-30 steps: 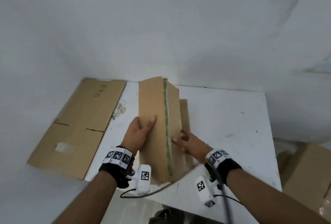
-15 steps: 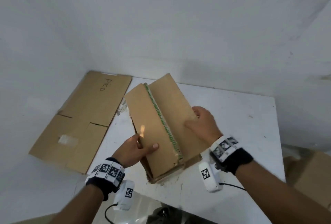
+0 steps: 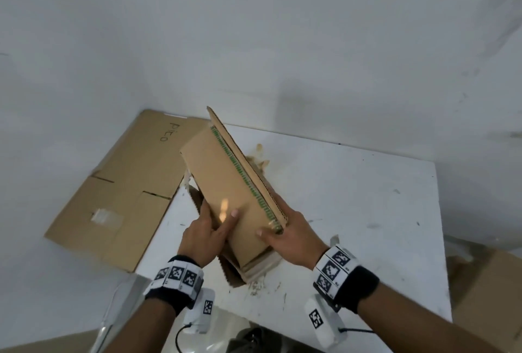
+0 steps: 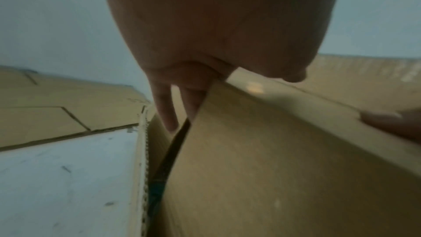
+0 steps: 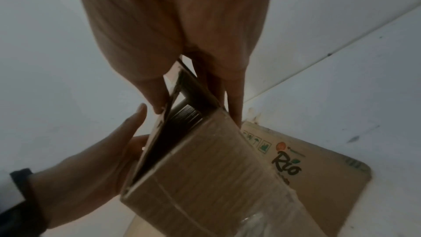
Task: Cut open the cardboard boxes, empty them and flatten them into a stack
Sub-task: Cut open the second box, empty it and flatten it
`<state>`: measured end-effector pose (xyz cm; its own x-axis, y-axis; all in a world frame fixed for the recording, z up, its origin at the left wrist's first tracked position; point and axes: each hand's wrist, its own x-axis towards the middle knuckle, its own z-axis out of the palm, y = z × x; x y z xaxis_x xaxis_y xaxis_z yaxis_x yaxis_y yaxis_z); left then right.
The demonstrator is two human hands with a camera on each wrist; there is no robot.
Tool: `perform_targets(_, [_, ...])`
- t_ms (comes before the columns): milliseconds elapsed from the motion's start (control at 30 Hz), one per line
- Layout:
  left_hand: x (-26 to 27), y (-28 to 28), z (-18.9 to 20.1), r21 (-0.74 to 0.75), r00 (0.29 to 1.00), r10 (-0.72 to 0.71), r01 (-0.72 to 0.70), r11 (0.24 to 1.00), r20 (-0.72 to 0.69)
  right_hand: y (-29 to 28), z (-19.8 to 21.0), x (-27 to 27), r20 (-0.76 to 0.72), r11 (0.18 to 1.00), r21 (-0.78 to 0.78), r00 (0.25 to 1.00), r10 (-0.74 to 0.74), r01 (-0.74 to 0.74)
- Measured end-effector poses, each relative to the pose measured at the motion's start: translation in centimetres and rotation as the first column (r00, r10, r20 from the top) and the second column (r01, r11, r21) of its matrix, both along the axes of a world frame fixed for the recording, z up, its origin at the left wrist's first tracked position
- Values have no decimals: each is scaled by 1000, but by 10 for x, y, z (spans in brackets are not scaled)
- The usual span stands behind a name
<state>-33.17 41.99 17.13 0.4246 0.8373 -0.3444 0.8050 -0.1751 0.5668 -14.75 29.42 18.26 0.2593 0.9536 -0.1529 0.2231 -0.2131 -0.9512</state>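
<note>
I hold a half-collapsed brown cardboard box (image 3: 226,183) with a green printed strip, tilted above the white table (image 3: 353,211). My left hand (image 3: 219,215) grips its left edge, thumb on the top panel and fingers (image 4: 168,115) underneath. At the near end my right hand (image 3: 275,228) grips it, thumb on top, fingers (image 5: 234,107) behind the raised panel. In the right wrist view the box (image 5: 205,169) shows a taped end, a dark narrow opening and a "Rio" print on its side.
A flattened cardboard sheet (image 3: 121,183) marked "Pico" lies at the table's left, overhanging its edge. Another brown box (image 3: 485,296) sits low at the right, beyond the table. White walls close the back and left. Paper scraps (image 3: 257,160) lie behind the held box.
The box has turned and tipped so its right panel stands up. My right hand slid from the top panel to the near end. The left hand stayed on the left edge.
</note>
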Motion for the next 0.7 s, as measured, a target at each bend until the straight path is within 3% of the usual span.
perform_targets(67, [-12,4,5,-162,988,-9,34,986,153,8,-8,-2,34,1000,-31,999,1,0])
perform_targets(200, [-18,-8,18,-146,972,17,18,989,233,18,-5,-14,78,999,26,997,27,-29])
perform_targets(267, [-12,-18,20,-232,895,156,-60,971,418,16,-2,-33,193,996,30,978,81,-89])
perform_targets(333, [-10,-23,16,-326,795,235,-50,944,559,14,-3,-52,239,990,36,963,124,-136])
perform_targets(400, [-18,-24,13,-396,775,286,-50,917,564,13,-5,-61,288,984,-2,942,171,-178])
perform_targets(567, [-44,-19,10,-415,850,250,-41,909,463,26,-9,-85,454,961,-77,849,271,-266])
perform_targets(700, [-52,-15,17,-345,848,240,-72,936,472,41,-13,-82,235,976,18,950,205,-215])
